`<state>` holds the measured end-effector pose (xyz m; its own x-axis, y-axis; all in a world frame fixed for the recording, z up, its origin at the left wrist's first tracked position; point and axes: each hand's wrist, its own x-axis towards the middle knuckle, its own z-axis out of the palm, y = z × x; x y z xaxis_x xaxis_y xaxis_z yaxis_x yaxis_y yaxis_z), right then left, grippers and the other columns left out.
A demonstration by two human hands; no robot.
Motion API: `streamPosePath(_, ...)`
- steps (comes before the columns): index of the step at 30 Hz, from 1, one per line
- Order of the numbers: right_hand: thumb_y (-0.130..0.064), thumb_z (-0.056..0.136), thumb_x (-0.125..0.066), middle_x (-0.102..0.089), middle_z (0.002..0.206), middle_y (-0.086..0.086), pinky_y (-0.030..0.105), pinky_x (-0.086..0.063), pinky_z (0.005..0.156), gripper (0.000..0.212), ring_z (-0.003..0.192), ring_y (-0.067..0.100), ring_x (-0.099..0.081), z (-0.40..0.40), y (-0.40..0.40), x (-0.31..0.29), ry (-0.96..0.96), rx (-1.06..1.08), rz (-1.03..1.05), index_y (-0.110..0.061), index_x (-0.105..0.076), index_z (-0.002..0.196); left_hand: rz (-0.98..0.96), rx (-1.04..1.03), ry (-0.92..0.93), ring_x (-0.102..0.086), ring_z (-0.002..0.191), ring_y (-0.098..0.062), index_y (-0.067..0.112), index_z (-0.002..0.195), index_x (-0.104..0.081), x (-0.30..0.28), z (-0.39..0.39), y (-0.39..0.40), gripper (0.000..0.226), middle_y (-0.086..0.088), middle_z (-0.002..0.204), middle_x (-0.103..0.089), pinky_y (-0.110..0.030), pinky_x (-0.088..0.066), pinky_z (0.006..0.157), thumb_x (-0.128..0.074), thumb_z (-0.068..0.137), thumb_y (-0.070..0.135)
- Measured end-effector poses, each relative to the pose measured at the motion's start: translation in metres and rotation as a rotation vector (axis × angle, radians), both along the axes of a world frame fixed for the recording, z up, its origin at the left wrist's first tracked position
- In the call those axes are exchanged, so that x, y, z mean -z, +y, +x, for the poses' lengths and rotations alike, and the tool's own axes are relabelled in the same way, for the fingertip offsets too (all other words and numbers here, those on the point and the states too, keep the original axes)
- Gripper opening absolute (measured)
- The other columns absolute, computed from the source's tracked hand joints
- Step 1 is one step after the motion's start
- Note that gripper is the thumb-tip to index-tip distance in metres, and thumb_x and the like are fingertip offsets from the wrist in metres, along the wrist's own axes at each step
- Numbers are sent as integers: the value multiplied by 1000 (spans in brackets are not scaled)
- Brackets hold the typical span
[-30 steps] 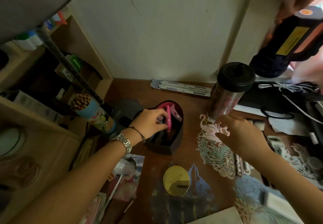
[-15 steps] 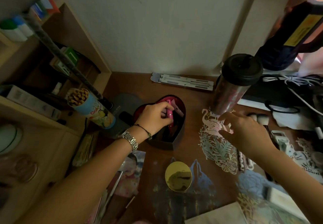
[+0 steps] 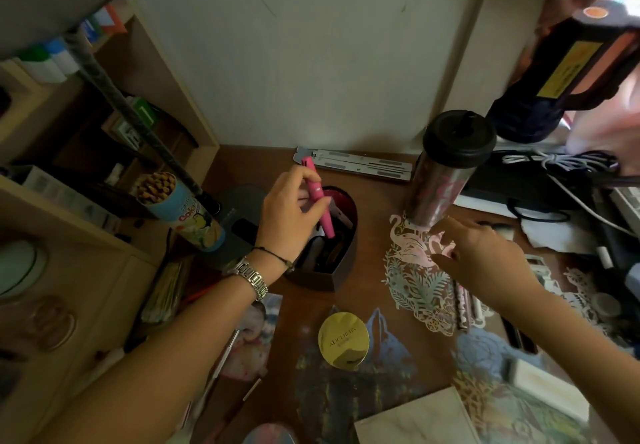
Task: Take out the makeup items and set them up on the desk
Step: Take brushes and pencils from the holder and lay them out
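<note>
So the left hand [image 3: 291,215] is pinching a pink makeup tube [image 3: 318,197] between thumb and fingers, holding it tilted. The top end pokes out past the fingertips toward the wall, and the lower end angles down over the open heart-shaped box [image 3: 332,260]. The tube looks lifted mostly clear of the box, though its bottom tip is right above the stuff inside. There's a metal watch [image 3: 251,275] and a thin dark bracelet on that wrist.

The box sits on the brown surface [image 3: 377,197] just under the left hand, and it has more dark items packed in it, too dim to tell what each one is.

The right hand [image 3: 481,256] is off to the right, well apart from the tube, fingers loosely spread and reaching down onto a pink and pale blue paper cutout [image 3: 415,270] with flamingos. It isn't gripping anything that I can see. Right behind its fingertips stands a tumbler [image 3: 446,173] with a black lid.

Near the front there's a round gold compact [image 3: 343,340] lying flat on the surface, between the two forearms. A couple of slim tubes [image 3: 462,308] lie by the right wrist, on the edge of the cutout. On the left is a cup of pencils [image 3: 173,201] next to the wooden shelf [image 3: 69,221]. A folded metal stand [image 3: 353,163] lies along the wall.
</note>
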<state>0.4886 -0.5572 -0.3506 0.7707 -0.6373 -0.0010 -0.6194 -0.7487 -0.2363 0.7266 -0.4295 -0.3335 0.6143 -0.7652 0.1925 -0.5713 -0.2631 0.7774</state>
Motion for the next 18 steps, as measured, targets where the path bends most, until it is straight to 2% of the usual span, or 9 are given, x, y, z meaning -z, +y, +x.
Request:
streamPosePath(5, -31, 82, -65, -63, 92, -1, 34, -51, 56, 35, 76, 24, -62, -11, 0, -10, 10, 11, -26, -24, -51, 112, -111, 9, 23, -60, 82, 4, 21, 105, -48, -18, -13, -6, 36, -2, 112, -51, -10, -53, 71, -68, 80, 4)
streamPosePath(7, -31, 84, -62, -63, 94, 0, 31, -47, 55, 37, 77, 24, -62, -16, -2, -15, 13, 14, -34, -24, -49, 118, -122, 34, 52, -61, 82, 6, 24, 106, -46, -25, -20, -8, 41, 9, 104, -52, -14, -55, 72, -67, 80, 2)
streamPosePath(9, -32, 85, -60, -63, 99, 0, 33, -49, 58, 45, 83, 25, -63, -22, -4, -20, 24, 30, -37, -26, -44, 127, -117, 54, 74, -62, 85, 5, 25, 113, -43, -31, -29, -11, 47, 18, 102, -51, -14, -55, 72, -68, 79, 4)
streamPosePath(11, -35, 85, -59, -62, 106, -1, 33, -49, 62, 49, 89, 25, -63, -30, -8, -24, 31, 43, -39, -29, -41, 131, -103, 73, 86, -63, 87, 0, 25, 123, -41, -37, -37, -14, 57, 14, 107, -53, -12, -54, 71, -71, 78, 6)
streamPosePath(15, -38, 86, -59, -61, 110, -1, 29, -39, 63, 45, 96, 25, -61, -46, -17, -31, 29, 62, -45, -26, -45, 127, -28, 101, 86, -64, 86, -1, 30, 131, -38, -43, -58, -21, 66, 14, 107, -56, -15, -55, 70, -73, 78, 13)
streamPosePath(18, -39, 86, -58, -61, 110, 0, 29, -40, 63, 41, 97, 25, -61, -58, -23, -32, 42, 52, -64, -24, -48, 123, 17, 119, 91, -64, 86, -3, 30, 130, -39, -41, -74, -24, 64, 15, 104, -57, -18, -54, 71, -72, 78, 14)
